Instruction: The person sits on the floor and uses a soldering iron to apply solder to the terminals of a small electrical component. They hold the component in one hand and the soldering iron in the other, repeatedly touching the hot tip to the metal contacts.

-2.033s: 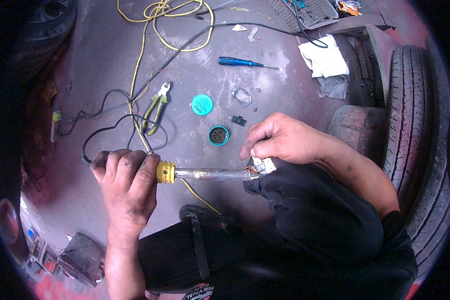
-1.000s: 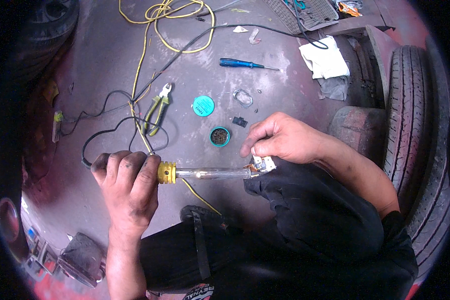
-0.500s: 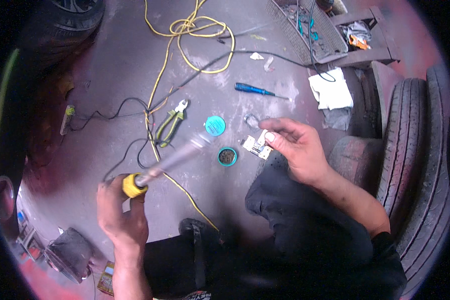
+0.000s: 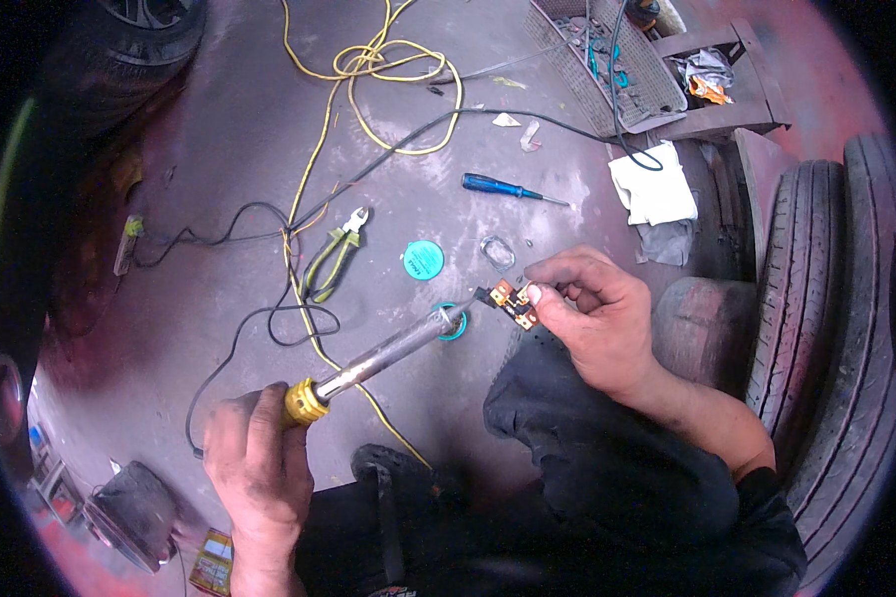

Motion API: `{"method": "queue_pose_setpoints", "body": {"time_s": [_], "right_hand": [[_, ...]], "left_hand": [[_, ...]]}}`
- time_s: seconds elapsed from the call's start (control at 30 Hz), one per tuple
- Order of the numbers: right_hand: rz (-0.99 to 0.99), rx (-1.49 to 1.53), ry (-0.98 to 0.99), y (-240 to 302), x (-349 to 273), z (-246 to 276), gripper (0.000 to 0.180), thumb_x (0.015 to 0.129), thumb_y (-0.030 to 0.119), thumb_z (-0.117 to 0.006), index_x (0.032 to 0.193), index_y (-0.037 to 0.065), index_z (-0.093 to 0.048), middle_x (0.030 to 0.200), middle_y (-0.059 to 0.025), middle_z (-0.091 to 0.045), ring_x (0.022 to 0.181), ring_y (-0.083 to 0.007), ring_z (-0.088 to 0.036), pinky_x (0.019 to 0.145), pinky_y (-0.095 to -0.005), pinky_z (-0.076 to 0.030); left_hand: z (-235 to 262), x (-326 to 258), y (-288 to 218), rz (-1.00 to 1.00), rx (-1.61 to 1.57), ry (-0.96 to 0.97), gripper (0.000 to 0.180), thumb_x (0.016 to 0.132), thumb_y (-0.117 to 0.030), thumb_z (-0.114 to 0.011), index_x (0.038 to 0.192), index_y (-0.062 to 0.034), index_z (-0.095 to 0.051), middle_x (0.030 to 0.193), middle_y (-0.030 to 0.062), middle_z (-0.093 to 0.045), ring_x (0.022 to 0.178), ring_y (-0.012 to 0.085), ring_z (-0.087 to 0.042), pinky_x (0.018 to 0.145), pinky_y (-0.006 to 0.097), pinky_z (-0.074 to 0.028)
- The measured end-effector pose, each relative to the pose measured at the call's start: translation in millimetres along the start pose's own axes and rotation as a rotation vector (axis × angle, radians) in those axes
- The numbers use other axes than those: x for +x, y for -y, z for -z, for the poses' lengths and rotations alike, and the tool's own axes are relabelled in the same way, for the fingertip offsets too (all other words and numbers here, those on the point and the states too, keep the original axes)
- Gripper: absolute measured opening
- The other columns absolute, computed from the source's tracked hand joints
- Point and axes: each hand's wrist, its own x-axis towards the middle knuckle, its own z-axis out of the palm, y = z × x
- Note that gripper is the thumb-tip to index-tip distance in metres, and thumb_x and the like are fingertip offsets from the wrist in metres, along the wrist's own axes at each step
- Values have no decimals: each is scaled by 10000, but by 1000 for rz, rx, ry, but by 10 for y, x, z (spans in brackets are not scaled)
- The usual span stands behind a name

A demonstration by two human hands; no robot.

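Observation:
My left hand (image 4: 257,448) is closed around the yellow handle of a soldering iron (image 4: 386,352), whose metal barrel slants up to the right. Its tip passes over a small round teal tin (image 4: 457,330) with dark contents and ends close to the part in my other hand; I cannot tell whether they touch. Between thumb and fingers, my right hand (image 4: 607,316) pinches a small electrical part (image 4: 510,302) with orange-brown faces, metal contacts and a black end. A teal round lid (image 4: 423,260) lies just beyond the tin. Near my right fingers rests a small wire coil (image 4: 497,254).
Green-and-black diagonal cutters (image 4: 335,258) and a blue screwdriver (image 4: 499,186) lie on the floor. A yellow cable (image 4: 321,149) and a black cord (image 4: 408,137) cross there. Tyres (image 4: 798,259) stand at right, near a white cloth (image 4: 655,186) and a grey basket (image 4: 617,95).
The soldering iron has swung down and rightward, bringing its tip over the tin to beside the electrical part. The part has been turned in my right fingers, showing its orange-brown side.

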Motion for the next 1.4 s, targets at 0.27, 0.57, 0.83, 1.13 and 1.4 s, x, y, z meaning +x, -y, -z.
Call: {"method": "queue_pose_setpoints", "body": {"time_s": [0.27, 0.57, 0.83, 1.13, 1.4], "right_hand": [[125, -142, 12, -6, 9, 15, 188, 870, 4, -731, 1058, 8, -744, 928, -69, -679, 818, -139, -638, 715, -287, -499], [148, -157, 33, 14, 11, -2, 178, 869, -12, -730, 1046, 4, -739, 916, -66, -677, 802, -130, -640, 704, -280, -503], [137, -150, 34, -3, 8, -3, 169, 865, -10, -733, 1034, 3, -738, 919, -64, -680, 801, -129, -637, 704, -280, -500], [119, -139, 41, 18, 7, -1, 174, 871, 3, -726, 1043, 11, -746, 922, -58, -676, 809, -123, -633, 713, -277, -498], [86, -113, 36, 15, 6, -17, 183, 868, 1, -723, 1049, 11, -744, 939, -46, -672, 826, -111, -623, 727, -272, -487]], "left_hand": [[-38, 52, -47, -184, 98, -18, 508, 646, -35, -786, 1144, -33, -690, 956, 104, -657, 838, 291, -620, 749, 445, -447], [-54, 53, -115, -206, 137, 0, 456, 731, -79, -784, 1172, -52, -672, 985, 108, -669, 864, 304, -616, 767, 448, -444], [-54, 91, -148, -220, 157, 12, 439, 722, -48, -769, 1153, -41, -688, 969, 101, -658, 845, 274, -623, 754, 437, -440], [-55, 120, -157, -247, 159, -3, 412, 720, -43, -760, 1127, -25, -700, 963, 96, -655, 830, 261, -629, 739, 433, -443], [-57, 91, -125, -224, 112, 24, 457, 721, -60, -774, 1163, -42, -660, 993, 109, -666, 863, 300, -616, 752, 447, -435]]}}
